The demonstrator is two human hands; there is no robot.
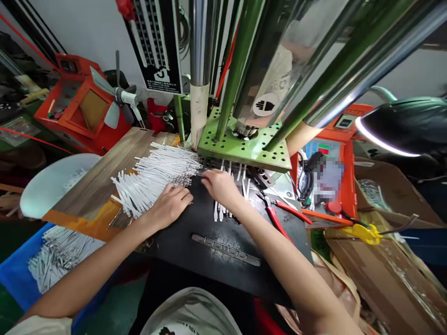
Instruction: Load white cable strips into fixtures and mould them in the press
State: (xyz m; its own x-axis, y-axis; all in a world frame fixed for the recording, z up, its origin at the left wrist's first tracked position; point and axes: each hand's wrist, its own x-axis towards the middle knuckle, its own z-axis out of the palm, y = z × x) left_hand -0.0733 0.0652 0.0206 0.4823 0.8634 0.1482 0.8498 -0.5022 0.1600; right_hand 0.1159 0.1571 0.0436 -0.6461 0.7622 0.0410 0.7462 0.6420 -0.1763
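Green plate (258, 151) beyond your right fingers (209, 178)
White strips (153, 173) beside your left fingers (179, 193); both curled, grip I cannot tell; reaching farther risks crushing if the plate drops

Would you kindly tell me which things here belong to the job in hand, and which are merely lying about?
Seemingly in the job:
white strip pile, by the left hand
loose strips beside the right hand
green perforated plate

Seemingly just lying about:
red-handled pliers, untouched
fan
yellow plastic piece
cardboard box
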